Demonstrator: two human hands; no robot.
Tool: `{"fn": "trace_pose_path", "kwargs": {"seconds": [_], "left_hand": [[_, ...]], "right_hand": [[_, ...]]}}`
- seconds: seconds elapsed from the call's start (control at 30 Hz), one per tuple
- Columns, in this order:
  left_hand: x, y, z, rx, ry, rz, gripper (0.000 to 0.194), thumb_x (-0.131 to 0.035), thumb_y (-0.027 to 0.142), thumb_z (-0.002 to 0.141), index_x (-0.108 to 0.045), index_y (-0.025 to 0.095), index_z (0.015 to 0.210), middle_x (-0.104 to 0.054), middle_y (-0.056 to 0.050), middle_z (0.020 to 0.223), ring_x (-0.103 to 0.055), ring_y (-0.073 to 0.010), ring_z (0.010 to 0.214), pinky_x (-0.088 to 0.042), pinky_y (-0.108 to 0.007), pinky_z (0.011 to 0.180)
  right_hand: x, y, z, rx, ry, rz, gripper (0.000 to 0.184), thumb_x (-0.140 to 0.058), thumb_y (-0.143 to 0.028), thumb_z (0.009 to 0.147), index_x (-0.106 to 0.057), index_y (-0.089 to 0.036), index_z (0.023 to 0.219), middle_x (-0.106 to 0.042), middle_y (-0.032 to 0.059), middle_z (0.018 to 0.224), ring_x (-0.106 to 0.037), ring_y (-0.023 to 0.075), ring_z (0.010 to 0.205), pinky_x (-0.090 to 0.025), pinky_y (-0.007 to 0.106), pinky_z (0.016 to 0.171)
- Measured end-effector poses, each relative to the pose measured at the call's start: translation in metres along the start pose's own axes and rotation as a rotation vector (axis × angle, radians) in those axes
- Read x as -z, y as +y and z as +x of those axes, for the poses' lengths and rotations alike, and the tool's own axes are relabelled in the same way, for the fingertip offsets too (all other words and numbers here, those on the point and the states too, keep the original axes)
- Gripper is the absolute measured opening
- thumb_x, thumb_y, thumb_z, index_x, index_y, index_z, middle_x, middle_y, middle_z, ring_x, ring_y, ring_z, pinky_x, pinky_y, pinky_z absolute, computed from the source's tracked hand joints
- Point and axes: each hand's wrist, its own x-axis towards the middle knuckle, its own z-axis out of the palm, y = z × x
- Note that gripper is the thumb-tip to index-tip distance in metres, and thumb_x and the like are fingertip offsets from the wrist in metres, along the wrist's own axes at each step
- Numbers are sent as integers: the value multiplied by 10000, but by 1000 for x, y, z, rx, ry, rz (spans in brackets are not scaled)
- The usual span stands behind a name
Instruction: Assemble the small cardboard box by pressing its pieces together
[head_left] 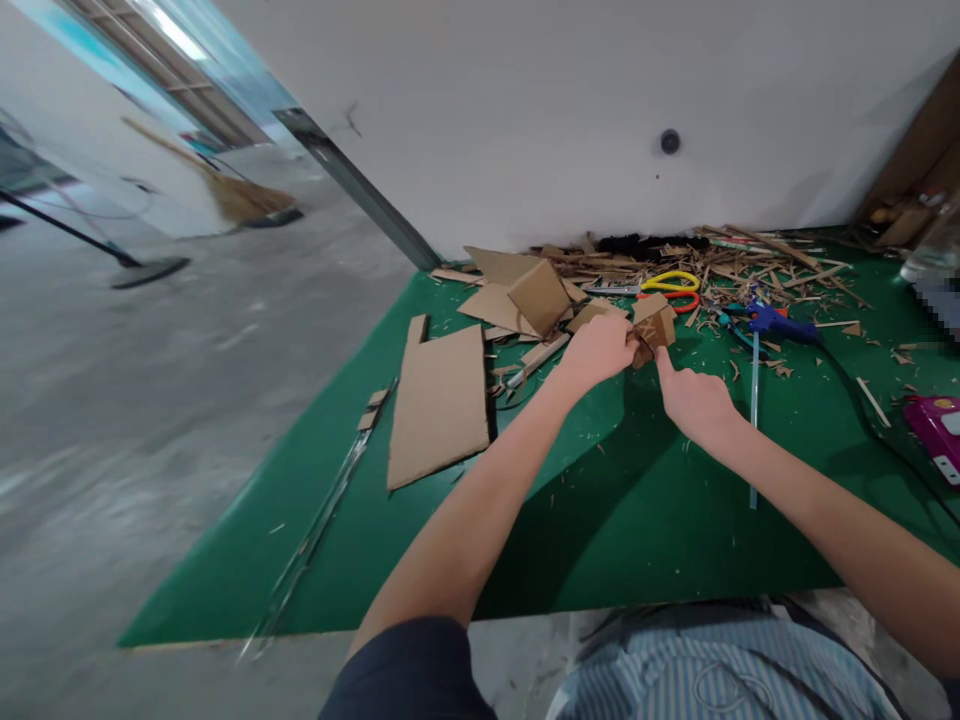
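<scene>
My left hand point(600, 352) is closed on a small folded cardboard piece point(657, 328) with dark marks on its face, holding it just above the green tabletop point(592, 540). From the right, the index fingertip of my right hand point(696, 402) touches the lower edge of that piece. The other right fingers are curled, and whatever they may hold is hidden. Behind the hands lie scissors point(679, 283) with yellow and orange handles. A blue glue gun point(780, 322) rests to the right, with a long translucent glue stick point(754, 430) extending from it towards me.
A flat cardboard sheet point(441, 410) lies left of my arm, with thin clear strips point(319, 525) beyond it. Cardboard scraps point(739, 270) pile against the white wall point(555, 120). The gun's black cable point(862, 410) runs right, past a magenta power strip point(934, 430).
</scene>
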Motion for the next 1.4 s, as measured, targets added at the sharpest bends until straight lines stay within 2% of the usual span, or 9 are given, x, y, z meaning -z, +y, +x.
{"fn": "trace_pose_path", "kwargs": {"seconds": [0.2,0.47,0.87,1.2,1.4], "left_hand": [[-5,1,0,-3,39,25,278,-469,266,890,-709,126,898,-733,-164,924,-700,-297,915,-543,-389,825],[-3,4,-2,-9,23,32,279,-467,265,886,-706,120,893,-730,-165,901,-700,-299,895,-547,-392,809],[-1,8,-4,-14,18,35,275,-460,252,887,-698,114,893,-727,-170,907,-693,-302,912,-545,-407,832],[0,8,-5,-6,3,25,260,-483,257,867,-703,122,890,-730,-174,913,-697,-303,918,-545,-397,832],[-1,7,-6,4,8,17,277,-476,259,872,-708,123,942,-730,-181,950,-702,-301,942,-548,-381,827]], "right_hand": [[-5,0,-4,-2,-6,-21,705,-309,-29,876,-213,-89,1571,-731,218,940,-746,277,827,-564,370,688],[-6,4,-13,19,28,-49,705,-342,-19,855,-242,-47,1553,-740,200,896,-747,270,778,-565,349,649],[2,7,-17,41,-62,-31,716,-332,2,840,-236,-25,1549,-736,226,913,-746,311,862,-570,392,675],[5,10,-19,46,-99,-43,681,-328,-21,866,-255,-26,1543,-720,272,1024,-740,312,907,-568,401,708],[4,9,-20,72,-128,-86,726,-353,14,831,-210,15,1543,-731,266,979,-745,290,874,-568,379,689]]}}
